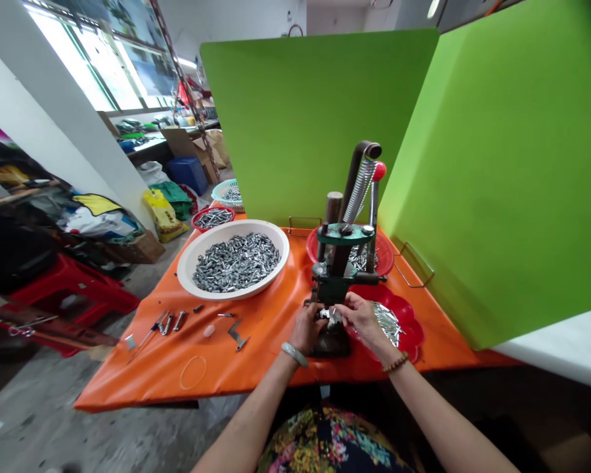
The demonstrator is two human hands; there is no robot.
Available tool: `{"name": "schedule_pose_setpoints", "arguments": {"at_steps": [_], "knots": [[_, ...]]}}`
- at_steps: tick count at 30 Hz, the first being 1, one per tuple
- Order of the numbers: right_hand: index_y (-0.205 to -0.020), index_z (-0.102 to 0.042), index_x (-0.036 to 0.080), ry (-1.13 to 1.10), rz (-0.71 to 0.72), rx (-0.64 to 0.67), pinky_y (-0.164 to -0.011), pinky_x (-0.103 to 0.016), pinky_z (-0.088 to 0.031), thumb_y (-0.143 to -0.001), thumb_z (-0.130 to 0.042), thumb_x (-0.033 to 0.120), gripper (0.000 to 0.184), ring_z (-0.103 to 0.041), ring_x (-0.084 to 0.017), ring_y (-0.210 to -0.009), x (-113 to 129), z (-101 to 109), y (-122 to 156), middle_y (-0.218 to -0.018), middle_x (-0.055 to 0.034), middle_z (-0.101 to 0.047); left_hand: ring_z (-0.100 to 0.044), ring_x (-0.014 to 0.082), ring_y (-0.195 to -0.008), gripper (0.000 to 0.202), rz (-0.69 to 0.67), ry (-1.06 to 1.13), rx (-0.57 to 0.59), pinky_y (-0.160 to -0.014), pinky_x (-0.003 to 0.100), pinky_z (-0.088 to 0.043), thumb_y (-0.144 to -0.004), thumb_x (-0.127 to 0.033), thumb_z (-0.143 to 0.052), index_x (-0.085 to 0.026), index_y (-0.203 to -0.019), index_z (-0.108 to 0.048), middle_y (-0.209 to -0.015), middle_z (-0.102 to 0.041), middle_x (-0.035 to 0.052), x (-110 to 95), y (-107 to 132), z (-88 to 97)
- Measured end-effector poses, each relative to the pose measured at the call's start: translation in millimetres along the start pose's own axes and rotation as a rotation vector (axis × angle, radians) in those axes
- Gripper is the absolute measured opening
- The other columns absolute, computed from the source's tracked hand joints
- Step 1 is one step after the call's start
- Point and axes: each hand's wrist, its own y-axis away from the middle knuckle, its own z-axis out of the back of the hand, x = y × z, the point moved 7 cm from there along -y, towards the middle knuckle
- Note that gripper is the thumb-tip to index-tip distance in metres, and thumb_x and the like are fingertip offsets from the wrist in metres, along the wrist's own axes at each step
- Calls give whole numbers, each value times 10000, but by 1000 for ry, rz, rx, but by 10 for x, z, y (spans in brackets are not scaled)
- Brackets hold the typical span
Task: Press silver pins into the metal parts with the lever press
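Both my hands meet at the base of a green hand press (342, 263) on the orange table (217, 374). My left hand (308, 326) is curled against the press base, fingers closed around small metal parts (331, 316). My right hand (362, 316) pinches at the same small shiny parts from the right. Its wrist lies over a red tray (410, 328) that holds silver metal pieces. A green bangle is on my left wrist and a bead bracelet on my right.
A big white bowl (190, 259) full of grey metal pieces stands at the left. A red basket (385, 253) sits behind the press. Small tools, a bracket (238, 334) and a rubber band (193, 372) lie near the front edge. Green screens (497, 164) wall the back and right.
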Motion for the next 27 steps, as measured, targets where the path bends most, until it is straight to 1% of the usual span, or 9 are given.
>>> {"name": "schedule_pose_setpoints", "arguments": {"at_steps": [4, 9, 14, 16, 18, 20, 21, 23, 27], "knots": [[-751, -482, 138, -43, -16, 33, -382, -150, -254, -647, -599, 262, 199, -355, -18, -391, -30, -120, -59, -555, 50, -465, -532, 113, -804, 285, -7, 19, 17, -754, 237, -429, -653, -132, -594, -189, -932, -574, -844, -588, 16, 13, -5, -12], [-713, -462, 141, 143, 16, -3, -373, -158, -264, -656, -532, 249, 140, -366, -41, -370, -67, -119, -122, -463, 62, -430, -532, 116, -834, 302, -9, 33, -6, -770, 236, -432, -639, -112, -607, -190, -929, -575, -872, -589, 18, 26, -5, -7], [-726, -505, 146, 238, 59, -49, -374, -174, -286, -642, -523, 235, 124, -377, -57, -366, -29, -131, -113, -476, 48, -467, -533, 110, -824, 321, -33, 20, -21, -761, 230, -434, -628, -94, -615, -196, -930, -578, -876, -591, 14, 19, -8, -4], [-723, -539, 147, 348, 139, -84, -431, -186, -341, -655, -531, 243, 118, -453, -83, -445, 55, -144, -69, -549, 11, -537, -533, 102, -799, 318, -45, 22, -25, -749, 225, -433, -627, -93, -617, -196, -926, -581, -858, -592, 9, 17, -9, -2], [-704, -570, 146, 511, 254, -111, -528, -209, -396, -697, -517, 272, 137, -520, -116, -556, 158, -178, -9, -640, -31, -592, -531, 93, -775, 304, -62, 34, -21, -735, 217, -430, -642, -104, -610, -202, -928, -581, -846, -594, 2, 6, -6, -2], [-695, -587, 145, 634, 333, -116, -593, -229, -417, -741, -484, 297, 190, -545, -134, -608, 222, -216, 40, -684, -53, -612, -531, 88, -766, 288, -76, 40, -13, -726, 212, -427, -659, -118, -600, -210, -932, -580, -845, -597, -3, -18, 2, 1], [-701, -593, 145, 654, 342, -113, -604, -234, -421, -752, -472, 300, 203, -551, -138, -613, 230, -224, 50, -690, -56, -616, -531, 89, -770, 288, -81, 36, -13, -724, 211, -425, -663, -121, -596, -213, -935, -579, -849, -598, -3, -36, 8, 6], [-727, -601, 146, 659, 332, -105, -607, -237, -426, -754, -471, 296, 201, -561, -144, -628, 226, -227, 50, -709, -60, -624, -530, 93, -775, 285, -75, 16, -52, -716, 210, -422, -661, -128, -598, -213, -933, -582, -849, -598, 2, -75, 22, 43], [-719, -586, 140, 665, 301, -100, -569, -230, -413, -705, -501, 248, 138, -541, -136, -599, 222, -235, 23, -678, -51, -613, -517, 80, -710, 191, -29, 23, -200, -670, 192, -414, -674, -155, -579, -190, -861, -602, -802, -594, 9, -153, 49, 150]]}}
